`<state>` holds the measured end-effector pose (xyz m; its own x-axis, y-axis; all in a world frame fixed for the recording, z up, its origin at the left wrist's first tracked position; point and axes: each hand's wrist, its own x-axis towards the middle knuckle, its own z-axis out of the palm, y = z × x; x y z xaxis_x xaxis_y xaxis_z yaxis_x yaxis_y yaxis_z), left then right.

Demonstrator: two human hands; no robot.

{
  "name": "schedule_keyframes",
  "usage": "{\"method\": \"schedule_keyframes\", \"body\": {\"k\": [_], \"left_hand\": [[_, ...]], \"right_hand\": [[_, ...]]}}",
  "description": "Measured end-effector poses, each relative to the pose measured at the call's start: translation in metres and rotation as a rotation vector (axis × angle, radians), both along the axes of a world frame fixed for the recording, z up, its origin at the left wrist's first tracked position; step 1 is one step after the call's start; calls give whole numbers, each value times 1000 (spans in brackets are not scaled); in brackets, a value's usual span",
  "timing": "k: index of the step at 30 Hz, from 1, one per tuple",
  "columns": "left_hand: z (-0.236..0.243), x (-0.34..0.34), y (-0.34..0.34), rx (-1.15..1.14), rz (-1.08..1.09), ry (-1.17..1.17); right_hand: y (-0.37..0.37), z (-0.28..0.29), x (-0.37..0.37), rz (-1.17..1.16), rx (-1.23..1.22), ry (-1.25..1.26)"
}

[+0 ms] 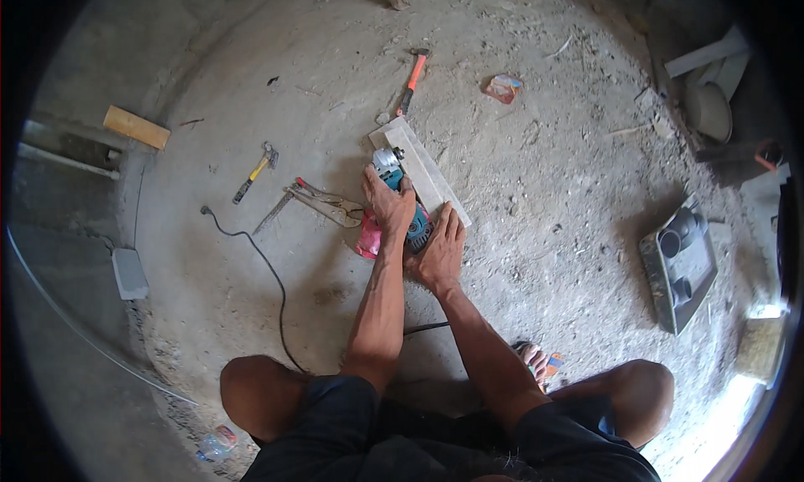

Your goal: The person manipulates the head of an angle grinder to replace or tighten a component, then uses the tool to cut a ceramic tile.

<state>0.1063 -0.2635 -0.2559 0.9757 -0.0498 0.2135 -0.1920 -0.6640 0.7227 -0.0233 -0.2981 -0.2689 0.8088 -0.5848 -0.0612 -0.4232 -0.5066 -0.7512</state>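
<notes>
A teal angle grinder [419,231] with a silver head [386,159] lies slanted between my two hands, alongside a stack of pale grey flat pieces [429,174] on the ground. My left hand [390,206] is wrapped over the grinder's body just behind the head. Behind it, my right hand [440,252] is closed about the grinder's rear end, its fingertips at the near end of the pale pieces. Part of the grinder is hidden under my hands. Beside my left wrist lies a crumpled red-pink object [368,236] that I cannot make out further.
An orange-handled hammer [411,84] lies beyond the pieces. Left are a yellow-and-black hammer [255,174], a saw-like tool [322,204] and a black cable [272,273]. A grey tray [670,314] holding dark pipe fittings stands right. A red packet [503,88] lies far off.
</notes>
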Motion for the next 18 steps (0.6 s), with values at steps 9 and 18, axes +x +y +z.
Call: {"method": "schedule_keyframes", "body": {"k": [9,18], "left_hand": [[1,2,-3,28,21,-2],[5,-2,-2,-22,19,6]], "right_hand": [[-6,4,-1,-2,-3,-5],[-7,7,0,20,-13,61]]}}
